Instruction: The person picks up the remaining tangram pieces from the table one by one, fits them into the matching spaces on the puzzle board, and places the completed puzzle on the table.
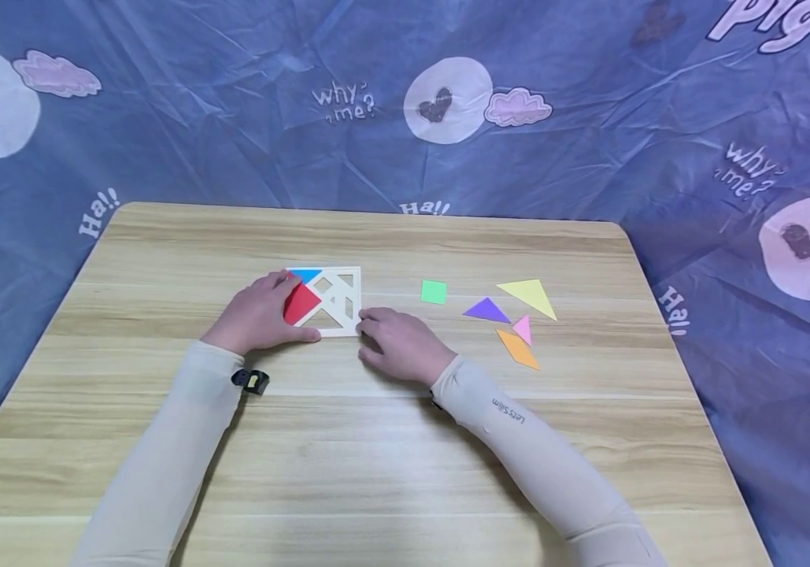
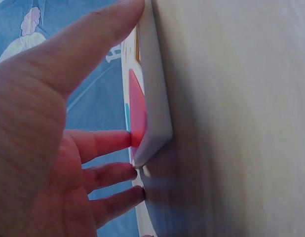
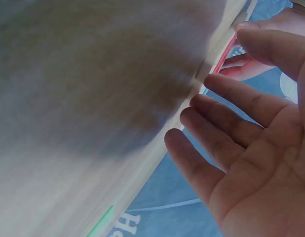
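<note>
A white tangram tray (image 1: 341, 331) lies on the table with a blue piece (image 1: 307, 274) and a large red piece (image 1: 302, 304) at its left side. My left hand (image 1: 256, 313) spans the tray's left part. Its thumb touches the near edge, and in the left wrist view one finger touches the red piece (image 2: 137, 111); two others are by the tray's corner. Fingers partly cover the red piece in the head view. At the tray's right edge, my right hand (image 1: 405, 342) has loosely bent fingers and holds nothing. Several cut-outs show in the tray.
Right of the tray lie a green square (image 1: 434, 292), a purple triangle (image 1: 487, 310), a yellow triangle (image 1: 532, 294), a pink triangle (image 1: 523, 329) and an orange parallelogram (image 1: 518, 350). A blue printed cloth (image 1: 249, 142) hangs behind the wooden table (image 1: 348, 472).
</note>
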`<state>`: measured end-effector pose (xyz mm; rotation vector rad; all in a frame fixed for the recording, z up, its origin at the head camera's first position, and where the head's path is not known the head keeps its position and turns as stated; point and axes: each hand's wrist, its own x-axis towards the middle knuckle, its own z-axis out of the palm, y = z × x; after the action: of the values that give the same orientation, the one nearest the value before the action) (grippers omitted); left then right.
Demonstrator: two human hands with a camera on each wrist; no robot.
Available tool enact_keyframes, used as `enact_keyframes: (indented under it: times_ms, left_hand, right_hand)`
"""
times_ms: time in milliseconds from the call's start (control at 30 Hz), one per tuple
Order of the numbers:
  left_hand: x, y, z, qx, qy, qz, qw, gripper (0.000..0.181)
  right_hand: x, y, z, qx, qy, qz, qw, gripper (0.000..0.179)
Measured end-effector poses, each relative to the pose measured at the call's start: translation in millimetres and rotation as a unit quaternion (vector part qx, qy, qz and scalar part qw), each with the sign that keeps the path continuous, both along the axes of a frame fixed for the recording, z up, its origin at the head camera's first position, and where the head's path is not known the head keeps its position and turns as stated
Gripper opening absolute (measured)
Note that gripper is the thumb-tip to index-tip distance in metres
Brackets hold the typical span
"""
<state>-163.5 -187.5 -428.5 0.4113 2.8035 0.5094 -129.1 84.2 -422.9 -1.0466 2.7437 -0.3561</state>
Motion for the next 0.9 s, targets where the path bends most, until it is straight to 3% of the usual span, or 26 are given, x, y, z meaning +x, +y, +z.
enact_keyframes:
  times_ms: [167, 567, 900]
  left_hand:
    - [-0.2, 6.1, 0.6, 0.001, 0.006, -0.004, 1.0, 0.111]
    - [3.9, 27.4, 6.5, 0.002, -0.007, -0.02, 0.9998, 0.109]
    - [9.7, 46.5, 5.5, -0.001, 0.014, -0.052, 0.9986, 0.104]
  right_hand:
    - [-0.7, 2, 5.2, 0.011, 0.012, -0.02, 0.9997, 0.032]
    - [1.9, 17, 12.3, 0.014, -0.006, -0.043, 0.999, 0.024]
    - [4.4, 45, 17.5, 0.016, -0.016, -0.008, 0.9997, 0.024]
